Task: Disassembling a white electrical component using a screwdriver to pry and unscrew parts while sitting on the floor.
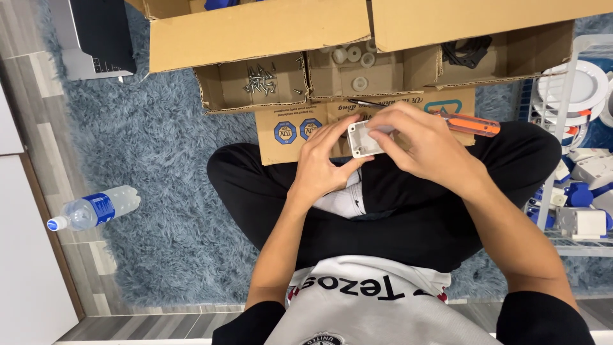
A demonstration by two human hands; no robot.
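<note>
Seated cross-legged on a shaggy blue-grey rug (159, 191), black trousers, grey top at the near edge. Both forearms reaching forward to centre frame.

Left hand (322, 163) clamped on a small white plastic box (365, 138), fingers curled round its left and near edge, thumb under the near corner. Right hand (424, 144) closed over the same box from 3 o'clock, fingers draped across its top right, covering most of that side. Box held above the lap, open face up, rim visible, tilted slightly. Inside of box mostly hidden by fingers.

Orange-handled screwdriver (472, 124) lying at 2 o'clock from the box, just beyond the right hand, resting on a flat cardboard flap (287, 137); not gripped. Thin dark tool just beyond the box at 12 o'clock, kind unclear.

Clear water bottle (94, 209) with blue label on its side at 9 o'clock, well apart, at the rug's edge on wood floor.

White wire rack (562, 121) at 3 o'clock holding white and blue plastic parts, round white discs in the upper part.

Further out at 12 o'clock, open cardboard box (255, 32) with compartments: left one with loose metal screws (263, 80), middle one with white round washers (354, 57), right one with black looped parts (469, 50).
</note>
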